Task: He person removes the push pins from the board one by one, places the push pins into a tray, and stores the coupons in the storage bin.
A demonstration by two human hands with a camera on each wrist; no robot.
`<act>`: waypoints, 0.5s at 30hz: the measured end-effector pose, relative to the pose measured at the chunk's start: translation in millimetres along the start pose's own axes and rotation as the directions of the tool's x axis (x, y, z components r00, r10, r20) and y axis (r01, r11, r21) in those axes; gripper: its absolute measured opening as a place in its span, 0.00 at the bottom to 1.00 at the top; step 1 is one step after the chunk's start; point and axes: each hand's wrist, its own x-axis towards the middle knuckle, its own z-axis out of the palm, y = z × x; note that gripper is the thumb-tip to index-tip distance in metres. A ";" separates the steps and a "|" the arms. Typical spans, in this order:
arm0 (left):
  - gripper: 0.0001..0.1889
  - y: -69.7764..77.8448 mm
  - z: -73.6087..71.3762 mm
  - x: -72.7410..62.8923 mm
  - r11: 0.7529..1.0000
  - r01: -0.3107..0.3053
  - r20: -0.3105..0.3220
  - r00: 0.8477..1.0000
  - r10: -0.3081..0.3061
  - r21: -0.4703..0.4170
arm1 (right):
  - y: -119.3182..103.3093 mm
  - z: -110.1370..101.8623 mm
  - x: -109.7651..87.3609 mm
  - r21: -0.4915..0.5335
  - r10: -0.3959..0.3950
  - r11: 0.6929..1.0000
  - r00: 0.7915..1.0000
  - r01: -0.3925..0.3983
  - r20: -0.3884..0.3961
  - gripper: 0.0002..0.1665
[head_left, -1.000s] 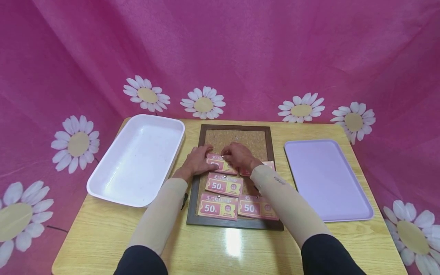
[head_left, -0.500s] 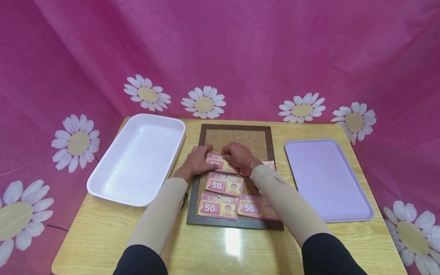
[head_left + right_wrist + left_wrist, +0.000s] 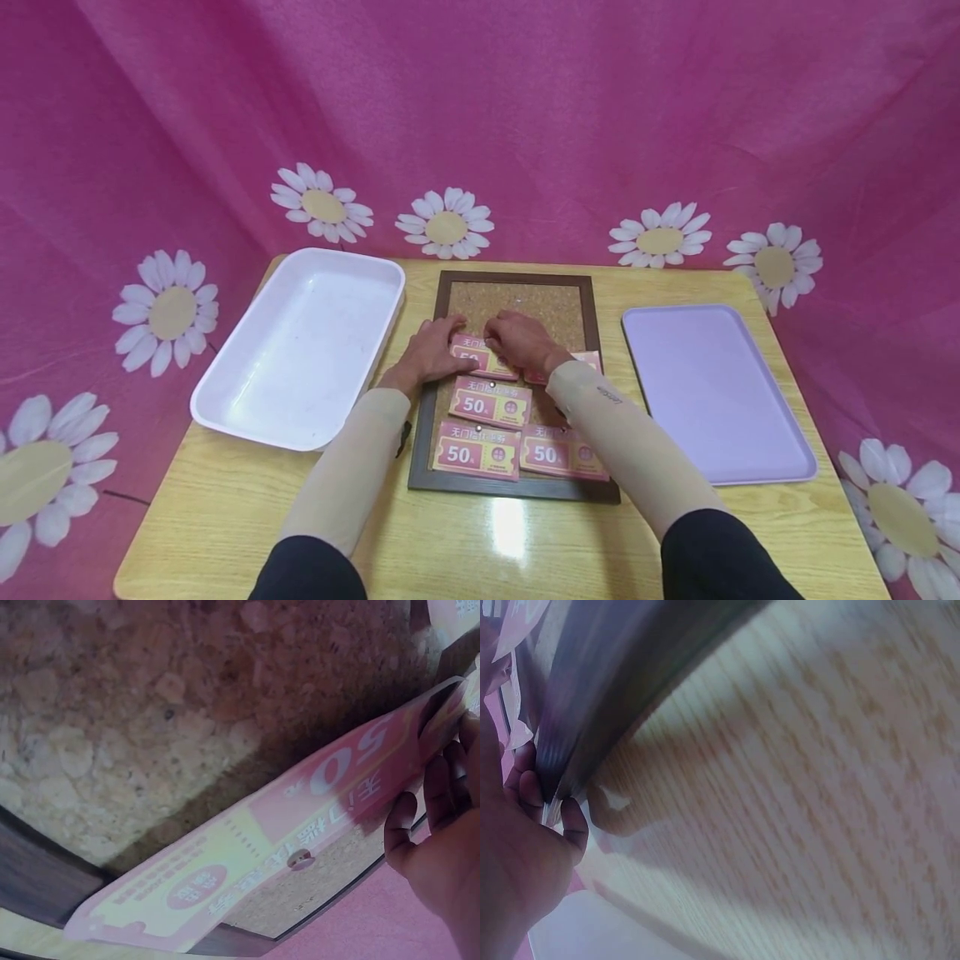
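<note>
On a brown-framed cork board [image 3: 517,297] lie several pink and yellow coupons marked 50, some with a small round tack showing. My left hand [image 3: 429,352] rests on the upper left coupon [image 3: 487,363], its thumb laid across the print. Other fingers of that hand [image 3: 529,787] bend against the board's dark rim [image 3: 607,682] in the left wrist view. At the same coupon's top edge my right hand [image 3: 521,340] pinches something small, hidden by its fingertips. Near it, a tack [image 3: 301,860] sits in the upper right coupon [image 3: 247,832].
To the left stands a deep white basin [image 3: 300,358]. A flat lilac tray [image 3: 712,387] lies on the right of the wooden table [image 3: 450,550]. Behind the table hangs a magenta cloth [image 3: 525,125] printed with daisies.
My right fingertips shift very slightly at the coupon's top edge, and the tack glimpsed beside them earlier is now covered. The left hand stays in place.
</note>
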 end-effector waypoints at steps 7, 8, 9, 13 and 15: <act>0.48 0.1 -0.8 -0.9 1.000 -0.007 -0.008 1.000 0.006 -0.003 | 0.3 1.0 1.0 -0.002 0.003 1.000 1.000 -0.003 0.020 0.08; 0.47 0.1 -0.9 -1.1 1.000 -0.012 -0.010 1.000 0.012 -0.001 | 0.3 1.0 1.0 -0.005 0.002 1.000 1.000 -0.002 0.023 0.08; 0.47 0.1 -0.8 -1.1 1.000 -0.015 -0.012 1.000 0.015 0.000 | 0.2 1.0 1.1 -0.009 0.001 1.000 1.000 -0.001 0.026 0.08; 0.47 0.0 -1.0 -1.6 1.000 -0.024 -0.012 1.000 0.024 0.001 | 0.2 0.7 1.1 -0.026 -0.006 1.000 0.999 0.007 0.033 0.08; 0.47 -0.2 -0.9 -2.0 1.000 -0.023 -0.012 1.000 0.023 0.003 | 0.1 0.4 1.0 -0.017 -0.010 1.000 0.999 0.011 0.031 0.07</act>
